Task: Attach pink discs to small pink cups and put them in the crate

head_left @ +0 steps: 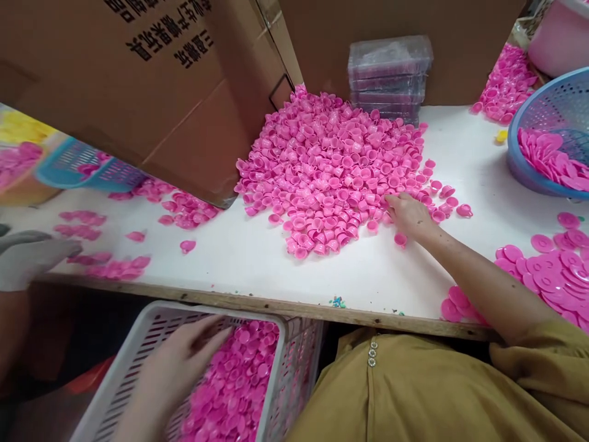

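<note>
A heap of small pink toy cups covers the middle of the white table. My right hand is at the heap's right edge, its fingers closed on a pink toy cup largely hidden by them. Below the table's front edge, my left hand hangs over a white plastic basket. Its thumb and fingers are apart, slightly blurred, and I see nothing between them. Small pink pieces fill much of this basket.
A large cardboard box stands left of the heap, with stacked clear plastic boxes behind it. Flat pink discs and a blue basket are at right. Another person's gloved hand works among pink pieces at far left.
</note>
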A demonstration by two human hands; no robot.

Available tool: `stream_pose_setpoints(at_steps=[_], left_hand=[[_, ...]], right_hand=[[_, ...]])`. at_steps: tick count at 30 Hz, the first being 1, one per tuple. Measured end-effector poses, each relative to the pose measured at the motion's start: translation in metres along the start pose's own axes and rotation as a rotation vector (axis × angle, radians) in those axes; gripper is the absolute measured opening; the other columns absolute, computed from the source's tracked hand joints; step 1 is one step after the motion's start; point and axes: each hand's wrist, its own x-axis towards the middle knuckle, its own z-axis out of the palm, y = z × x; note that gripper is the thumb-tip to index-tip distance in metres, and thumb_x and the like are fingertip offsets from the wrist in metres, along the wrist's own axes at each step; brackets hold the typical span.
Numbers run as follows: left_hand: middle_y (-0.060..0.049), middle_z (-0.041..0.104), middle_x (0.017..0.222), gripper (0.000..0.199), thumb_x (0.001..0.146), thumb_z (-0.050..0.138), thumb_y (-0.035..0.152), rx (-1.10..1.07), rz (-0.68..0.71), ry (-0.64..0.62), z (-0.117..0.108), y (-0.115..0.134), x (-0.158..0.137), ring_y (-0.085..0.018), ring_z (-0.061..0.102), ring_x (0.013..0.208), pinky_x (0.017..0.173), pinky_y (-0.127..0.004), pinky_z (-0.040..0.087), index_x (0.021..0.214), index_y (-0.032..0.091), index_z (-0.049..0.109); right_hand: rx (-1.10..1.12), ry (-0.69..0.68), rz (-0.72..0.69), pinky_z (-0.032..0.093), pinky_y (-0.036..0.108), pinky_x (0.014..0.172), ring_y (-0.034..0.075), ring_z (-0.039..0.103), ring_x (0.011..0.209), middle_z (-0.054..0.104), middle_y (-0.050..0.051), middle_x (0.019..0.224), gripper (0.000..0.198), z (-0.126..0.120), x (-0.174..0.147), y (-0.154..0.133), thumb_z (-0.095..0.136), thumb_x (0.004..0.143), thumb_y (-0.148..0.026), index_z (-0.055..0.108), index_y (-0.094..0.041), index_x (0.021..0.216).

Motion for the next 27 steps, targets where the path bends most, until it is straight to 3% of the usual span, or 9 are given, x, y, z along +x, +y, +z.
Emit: stream_pose_setpoints(at_steps=[2, 6, 8, 10, 13, 18, 23, 27], left_hand=[[-0.001, 0.070, 0.090, 0.037, 0.081, 0.055, 0.053, -0.118, 0.205, 0.041, 0.034, 0.064, 0.013, -0.020, 0.065, 0.081, 0.078, -0.033, 0.053, 0.103, 0.025, 0.068], [-0.008, 0.062, 0.107, 0.032, 0.089, 0.052, 0.031, -0.243, 0.661, -0.038, 0.105, 0.199, 0.039, -0.018, 0.062, 0.095, 0.086, -0.032, 0.052, 0.118, 0.022, 0.062], [-0.010, 0.056, 0.115, 0.037, 0.086, 0.056, 0.024, -0.199, 0.791, -0.018, 0.131, 0.246, 0.050, -0.020, 0.059, 0.100, 0.086, -0.033, 0.052, 0.124, 0.023, 0.058], [-0.011, 0.053, 0.119, 0.038, 0.084, 0.058, 0.020, -0.128, 0.861, 0.005, 0.148, 0.275, 0.061, -0.022, 0.056, 0.102, 0.083, -0.034, 0.051, 0.123, 0.023, 0.058], [-0.009, 0.054, 0.105, 0.025, 0.087, 0.053, 0.020, -0.040, 0.871, 0.012, 0.158, 0.289, 0.073, -0.021, 0.053, 0.094, 0.074, -0.031, 0.048, 0.109, 0.023, 0.065], [-0.006, 0.049, 0.102, 0.024, 0.093, 0.045, 0.026, -0.058, 0.797, 0.061, 0.162, 0.273, 0.076, -0.015, 0.051, 0.082, 0.069, -0.026, 0.045, 0.107, 0.024, 0.064], [-0.004, 0.052, 0.089, 0.027, 0.093, 0.045, 0.026, -0.035, 0.820, 0.081, 0.163, 0.269, 0.074, -0.017, 0.051, 0.082, 0.071, -0.027, 0.044, 0.115, 0.025, 0.060], [-0.005, 0.056, 0.091, 0.022, 0.086, 0.054, 0.023, -0.077, 0.780, 0.023, 0.160, 0.276, 0.078, -0.019, 0.054, 0.087, 0.075, -0.029, 0.046, 0.107, 0.022, 0.062]], right_hand=[[0.001, 0.017, -0.037, 0.042, 0.031, 0.064, 0.025, 0.058, 0.087, 0.058, 0.014, 0.107, 0.032, 0.002, 0.007, -0.003, 0.050, 0.094, -0.032, 0.061, -0.022, 0.122], [-0.033, 0.118, -0.155, 0.042, 0.038, 0.081, 0.031, 0.051, 0.107, 0.055, 0.014, 0.121, 0.037, 0.010, 0.015, -0.001, 0.055, 0.091, -0.039, 0.060, -0.024, 0.125], [-0.027, 0.175, -0.193, 0.042, 0.041, 0.083, 0.031, 0.050, 0.107, 0.057, 0.014, 0.122, 0.037, 0.015, 0.015, 0.001, 0.055, 0.091, -0.039, 0.060, -0.022, 0.124], [-0.003, 0.193, -0.240, 0.041, 0.040, 0.083, 0.030, 0.051, 0.103, 0.061, 0.014, 0.115, 0.032, 0.018, 0.014, 0.005, 0.053, 0.093, -0.033, 0.062, -0.019, 0.120], [0.025, 0.189, -0.281, 0.041, 0.038, 0.083, 0.028, 0.053, 0.097, 0.065, 0.014, 0.107, 0.030, 0.018, 0.008, 0.012, 0.050, 0.091, -0.019, 0.062, -0.015, 0.119], [0.056, 0.136, -0.168, 0.043, 0.034, 0.072, 0.028, 0.060, 0.090, 0.069, 0.015, 0.100, 0.041, 0.004, -0.014, 0.031, 0.046, 0.090, -0.016, 0.052, -0.010, 0.130], [0.014, 0.015, -0.082, 0.043, 0.032, 0.068, 0.025, 0.064, 0.085, 0.071, 0.013, 0.094, 0.027, -0.007, -0.040, 0.052, 0.043, 0.093, -0.018, 0.065, -0.013, 0.108], [0.034, 0.071, -0.093, 0.043, 0.031, 0.070, 0.025, 0.062, 0.091, 0.069, 0.012, 0.099, 0.024, -0.011, -0.064, 0.062, 0.047, 0.092, -0.019, 0.067, -0.014, 0.105]])
